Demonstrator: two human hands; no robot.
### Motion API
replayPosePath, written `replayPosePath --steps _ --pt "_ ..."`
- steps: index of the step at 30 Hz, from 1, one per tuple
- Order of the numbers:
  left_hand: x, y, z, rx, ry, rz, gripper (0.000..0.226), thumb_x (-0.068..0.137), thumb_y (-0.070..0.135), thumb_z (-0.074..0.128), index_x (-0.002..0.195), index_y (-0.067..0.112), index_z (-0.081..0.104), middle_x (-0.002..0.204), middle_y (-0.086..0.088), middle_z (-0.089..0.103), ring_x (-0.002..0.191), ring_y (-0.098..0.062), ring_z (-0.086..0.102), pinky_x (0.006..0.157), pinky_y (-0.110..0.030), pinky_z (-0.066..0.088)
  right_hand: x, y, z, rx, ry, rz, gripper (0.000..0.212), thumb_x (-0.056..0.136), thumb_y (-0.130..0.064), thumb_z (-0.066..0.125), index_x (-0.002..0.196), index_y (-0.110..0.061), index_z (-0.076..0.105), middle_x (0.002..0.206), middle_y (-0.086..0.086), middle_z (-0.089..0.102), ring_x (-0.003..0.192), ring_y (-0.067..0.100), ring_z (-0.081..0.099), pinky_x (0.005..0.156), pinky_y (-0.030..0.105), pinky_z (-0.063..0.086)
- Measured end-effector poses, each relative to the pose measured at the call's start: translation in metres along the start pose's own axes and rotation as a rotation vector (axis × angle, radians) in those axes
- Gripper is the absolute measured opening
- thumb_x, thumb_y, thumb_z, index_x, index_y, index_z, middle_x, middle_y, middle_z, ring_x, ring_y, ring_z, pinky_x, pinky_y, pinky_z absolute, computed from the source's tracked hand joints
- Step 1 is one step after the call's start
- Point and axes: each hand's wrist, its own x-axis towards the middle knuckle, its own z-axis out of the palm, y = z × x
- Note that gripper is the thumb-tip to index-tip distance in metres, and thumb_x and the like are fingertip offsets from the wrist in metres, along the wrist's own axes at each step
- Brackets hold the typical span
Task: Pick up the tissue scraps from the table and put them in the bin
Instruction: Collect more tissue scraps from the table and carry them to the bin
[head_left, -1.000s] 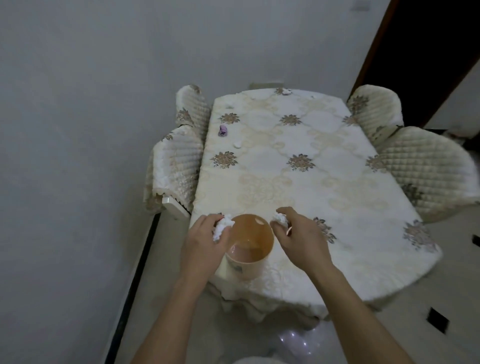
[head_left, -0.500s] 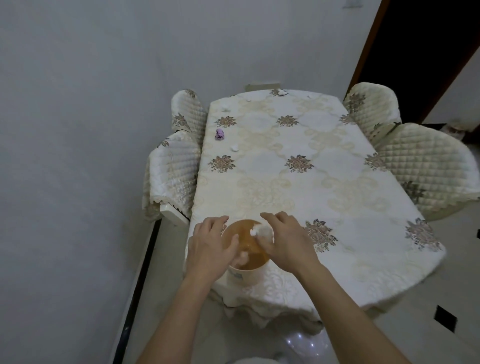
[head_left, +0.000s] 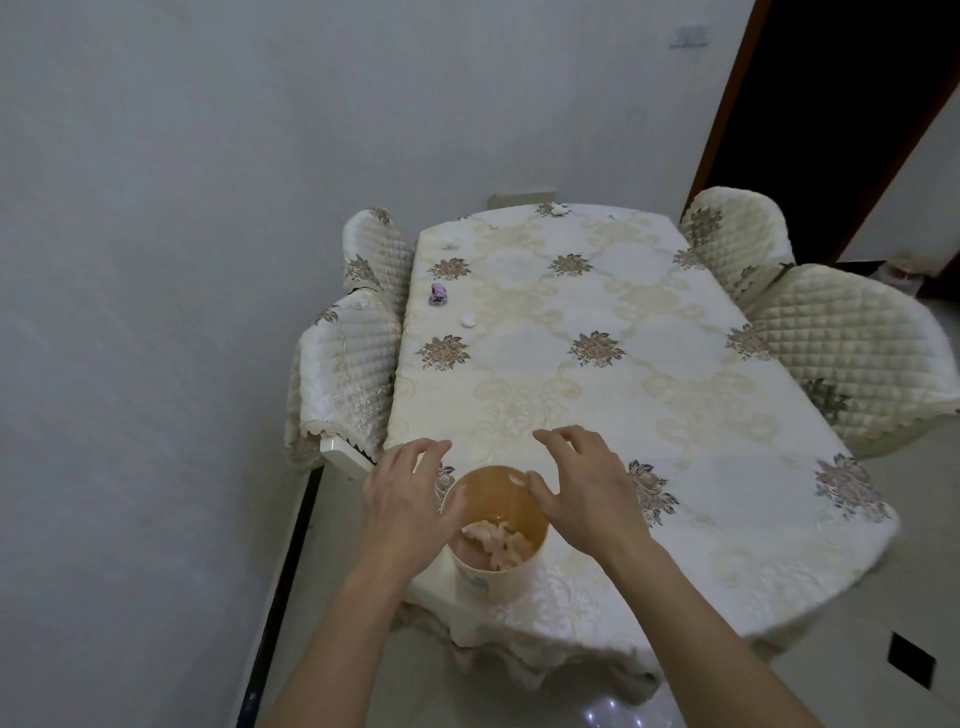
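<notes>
At 7 o'clock on the surface (head_left: 571, 415) stands the bin (head_left: 511, 579), with crumpled tissue scraps (head_left: 498, 540) lying inside. Left hand (head_left: 410, 499) is at the bin's 9 o'clock, right hand (head_left: 582, 499) at its 3 o'clock. Fingers of both are released and spread, holding nothing. One white scrap (head_left: 469, 319) lies at 10 o'clock near a purple item (head_left: 439, 295); a far scrap (head_left: 558, 209) lies at 12 o'clock.

Cream floral tablecloth (head_left: 597, 395), peach bin (head_left: 498, 545), purple scrap (head_left: 438, 295).

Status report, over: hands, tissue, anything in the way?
Left hand open, right hand open, both at bin rim. Tissue scraps inside bin. White scrap and purple wad lie farther up the table.
</notes>
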Motion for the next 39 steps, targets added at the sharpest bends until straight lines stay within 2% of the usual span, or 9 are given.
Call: replayPosePath --steps 6,12,20,27,31,39 --pt "0.032 0.021 -0.001 0.021 -0.035 0.152 0.053 0.088 0.050 0.060 0.134 0.025 0.055 0.135 0.005 0.056 0.127 -0.018 0.047 0.102 -0.041 0.040 0.001 0.012 -0.034 -0.119 0.104 -0.006 0.046 0.087 -0.034 0.065 0.129 -0.017 0.060 0.124 0.006 0.062 0.118 0.026 0.055 0.090 0.043 0.050" --pt "0.054 0.054 0.006 -0.012 -0.042 0.321 0.053 0.081 0.049 0.064 0.126 0.021 0.062 0.126 0.001 0.064 0.117 -0.023 0.058 0.091 -0.044 0.049 -0.016 0.029 -0.065 -0.225 0.205 0.096 0.045 0.083 -0.030 0.068 0.125 -0.016 0.063 0.117 0.005 0.065 0.112 0.026 0.060 0.087 0.041 0.051" --pt "0.059 0.097 0.025 -0.084 -0.099 0.552 0.052 0.081 0.042 0.073 0.125 0.018 0.064 0.122 -0.003 0.066 0.114 -0.027 0.061 0.087 -0.046 0.051 -0.086 0.061 -0.096 -0.353 0.324 0.378 0.046 0.084 -0.030 0.068 0.126 -0.014 0.063 0.118 0.007 0.064 0.113 0.027 0.059 0.088 0.043 0.050" --pt "0.037 0.147 0.043 -0.187 -0.184 0.737 0.049 0.085 0.040 0.069 0.128 0.019 0.061 0.125 -0.002 0.064 0.117 -0.027 0.056 0.088 -0.044 0.047 -0.175 0.075 -0.112 -0.382 0.393 0.690 0.045 0.083 -0.030 0.067 0.126 -0.015 0.063 0.120 0.007 0.064 0.108 0.030 0.059 0.086 0.043 0.049" --pt "0.018 0.182 0.053 -0.237 -0.236 0.826 0.050 0.082 0.039 0.071 0.127 0.018 0.062 0.124 -0.002 0.064 0.116 -0.029 0.057 0.086 -0.044 0.047 -0.216 0.082 -0.121 -0.409 0.443 0.793 0.040 0.082 -0.030 0.066 0.119 -0.015 0.065 0.116 0.006 0.065 0.107 0.029 0.058 0.088 0.043 0.048" --pt "-0.007 0.257 0.080 -0.265 -0.269 0.970 0.048 0.083 0.041 0.069 0.124 0.017 0.063 0.121 -0.001 0.065 0.113 -0.028 0.058 0.085 -0.041 0.048 -0.272 0.117 -0.140 -0.402 0.475 0.924 0.045 0.083 -0.028 0.067 0.125 -0.014 0.063 0.120 0.008 0.064 0.115 0.029 0.056 0.090 0.044 0.048"
